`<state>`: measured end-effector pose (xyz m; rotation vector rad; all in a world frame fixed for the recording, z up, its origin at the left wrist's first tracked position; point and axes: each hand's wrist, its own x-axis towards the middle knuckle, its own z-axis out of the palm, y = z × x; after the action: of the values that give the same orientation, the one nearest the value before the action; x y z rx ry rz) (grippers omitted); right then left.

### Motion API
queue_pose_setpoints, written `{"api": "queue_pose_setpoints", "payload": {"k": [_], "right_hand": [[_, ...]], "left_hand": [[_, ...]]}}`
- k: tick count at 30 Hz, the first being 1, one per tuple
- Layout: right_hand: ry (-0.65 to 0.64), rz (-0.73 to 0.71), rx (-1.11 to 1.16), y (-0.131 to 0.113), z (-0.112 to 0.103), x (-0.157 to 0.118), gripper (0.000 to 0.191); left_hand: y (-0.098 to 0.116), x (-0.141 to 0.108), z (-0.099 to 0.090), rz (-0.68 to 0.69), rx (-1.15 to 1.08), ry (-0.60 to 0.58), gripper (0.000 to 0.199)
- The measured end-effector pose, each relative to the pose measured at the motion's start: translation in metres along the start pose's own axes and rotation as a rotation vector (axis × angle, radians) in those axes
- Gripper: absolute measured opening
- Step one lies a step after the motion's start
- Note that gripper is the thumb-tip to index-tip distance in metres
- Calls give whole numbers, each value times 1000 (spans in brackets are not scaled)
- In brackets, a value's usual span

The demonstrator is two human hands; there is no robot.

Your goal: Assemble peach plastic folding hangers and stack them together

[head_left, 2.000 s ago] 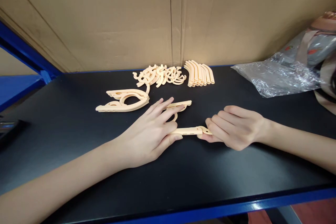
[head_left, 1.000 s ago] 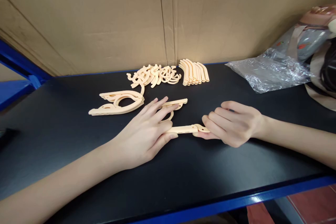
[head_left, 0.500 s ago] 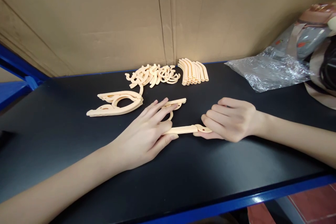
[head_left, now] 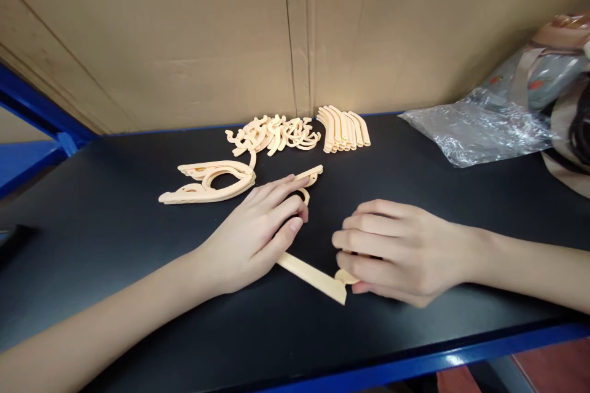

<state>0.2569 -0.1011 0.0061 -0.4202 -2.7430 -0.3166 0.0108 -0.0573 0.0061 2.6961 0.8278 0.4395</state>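
Under my left hand point(head_left: 260, 230) lies a cream plastic folding piece point(head_left: 313, 276), its lower arm slanting down to the right and its upper arm showing past the fingertips. My left fingers are curved over it, and its middle is hidden. My right hand point(head_left: 396, 252) is closed on a small curved cream part point(head_left: 345, 277) at the end of the lower arm; most of that part is hidden by the fingers. To the left, a stack of similar cream folding pieces point(head_left: 207, 196) rests on the black tabletop point(head_left: 230, 331).
At the back lie a pile of cream curved hooks point(head_left: 276, 135) and a row of cream arm pieces point(head_left: 342, 129). A clear plastic bag point(head_left: 474, 126) is at the back right, beside a bottle point(head_left: 553, 67) with a strap. Cardboard point(head_left: 207, 37) stands behind.
The lower arm of the piece has swung downward, now slanting instead of nearly level. My right hand has moved down and slightly left with the curved part.
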Motion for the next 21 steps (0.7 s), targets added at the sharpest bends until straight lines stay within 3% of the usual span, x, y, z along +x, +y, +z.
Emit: {"api": "queue_pose_setpoints", "payload": {"k": [8,21], "right_hand": [[-69,140,418,-9,-4,5,17],[-102,172,558,-7,-1,3,14]], "left_hand": [[-3,1,2,-7,31,4,39],[-17,-2,-2,94,21,-25,48]]}}
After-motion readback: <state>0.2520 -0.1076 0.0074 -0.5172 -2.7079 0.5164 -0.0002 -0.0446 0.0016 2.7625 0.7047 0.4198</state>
